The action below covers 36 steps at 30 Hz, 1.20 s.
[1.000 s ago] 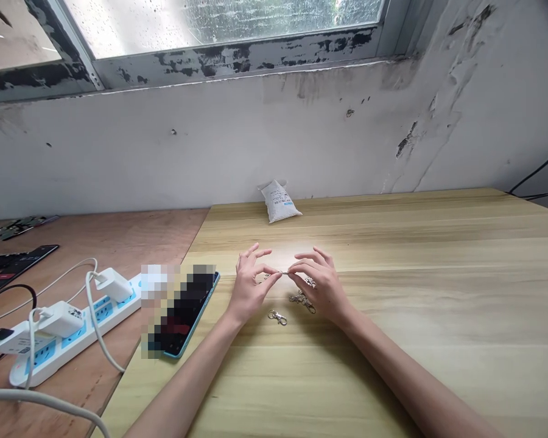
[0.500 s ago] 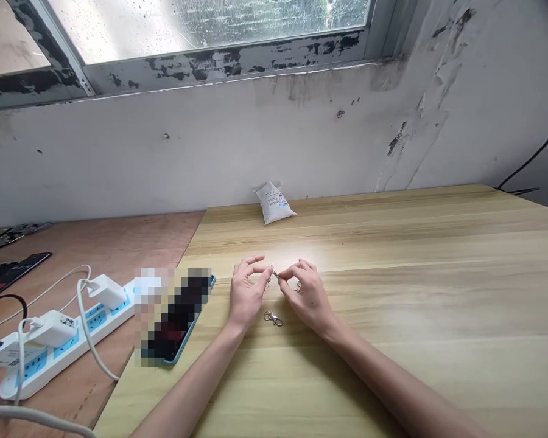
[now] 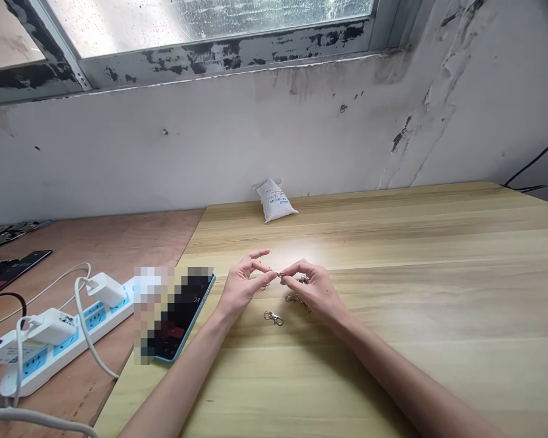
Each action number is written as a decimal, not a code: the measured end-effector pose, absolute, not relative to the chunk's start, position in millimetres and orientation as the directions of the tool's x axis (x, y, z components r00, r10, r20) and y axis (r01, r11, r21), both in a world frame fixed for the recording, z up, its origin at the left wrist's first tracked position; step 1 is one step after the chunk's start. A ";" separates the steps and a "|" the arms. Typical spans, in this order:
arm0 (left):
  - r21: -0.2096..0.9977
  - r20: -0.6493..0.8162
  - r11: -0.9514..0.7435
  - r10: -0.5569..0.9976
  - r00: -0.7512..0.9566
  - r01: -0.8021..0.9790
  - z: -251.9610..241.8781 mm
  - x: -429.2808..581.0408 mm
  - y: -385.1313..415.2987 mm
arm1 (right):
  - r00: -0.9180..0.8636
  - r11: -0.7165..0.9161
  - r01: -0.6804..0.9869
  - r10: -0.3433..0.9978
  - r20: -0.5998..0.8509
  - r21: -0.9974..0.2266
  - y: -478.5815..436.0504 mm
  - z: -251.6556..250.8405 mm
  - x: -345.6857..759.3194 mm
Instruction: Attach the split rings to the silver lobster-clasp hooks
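Between my fingertips is a small metal clasp (image 3: 280, 275), mostly covered. My left hand (image 3: 242, 285) pinches its left side with thumb and index finger, the other fingers raised apart. From the right, my right hand (image 3: 314, 291) grips it between thumb and index finger. A silver swivel clasp with a ring (image 3: 273, 318) lies on the table just below the hands. More metal clasps (image 3: 296, 300) lie in a small pile partly hidden by my right hand. A thin metal ring (image 3: 263, 287) shows under my left fingers.
A phone with a blue edge (image 3: 182, 319) lies left of my left hand. Further left, a white power strip (image 3: 86, 328) carries chargers and cables. A white packet (image 3: 276, 202) lies at the table's back edge, near the wall.
My left hand has tilted and shifted slightly left, and my right hand has moved slightly right. More of the clasp pile shows beneath the right hand. The swivel clasp lies still.
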State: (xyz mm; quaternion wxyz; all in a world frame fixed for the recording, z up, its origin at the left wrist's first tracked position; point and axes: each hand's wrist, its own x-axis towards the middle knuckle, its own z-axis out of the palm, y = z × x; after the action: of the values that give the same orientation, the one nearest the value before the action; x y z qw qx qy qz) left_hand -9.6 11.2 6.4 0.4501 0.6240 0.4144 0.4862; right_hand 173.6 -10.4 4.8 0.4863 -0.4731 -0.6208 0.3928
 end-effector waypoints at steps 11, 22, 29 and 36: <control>0.998 0.007 0.008 0.963 0.270 -0.057 14.7 -8.3 5.5 | -0.139 0.266 0.115 0.958 0.250 -0.957 -10.5 3.7 175.1; 0.987 -0.086 0.133 0.913 0.398 -0.092 15.9 -14.5 7.4 | -0.157 0.334 0.180 0.938 0.308 -0.925 -10.3 1.9 175.3; 0.998 -0.057 0.062 0.947 0.316 -0.006 13.9 -16.9 10.2 | -0.180 0.347 0.358 0.937 0.300 -0.867 -8.0 -3.3 176.9; 0.463 0.527 -0.620 0.767 0.366 0.633 16.9 -16.0 7.2 | -0.202 0.242 0.430 0.965 0.168 -0.870 -6.2 2.5 182.2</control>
State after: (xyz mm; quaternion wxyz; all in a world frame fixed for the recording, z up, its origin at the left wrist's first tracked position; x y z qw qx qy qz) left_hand -16.0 7.2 16.9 0.0912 0.8214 0.4263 0.3678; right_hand 182.2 -6.2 2.5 0.3795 -0.5048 -0.6907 0.3523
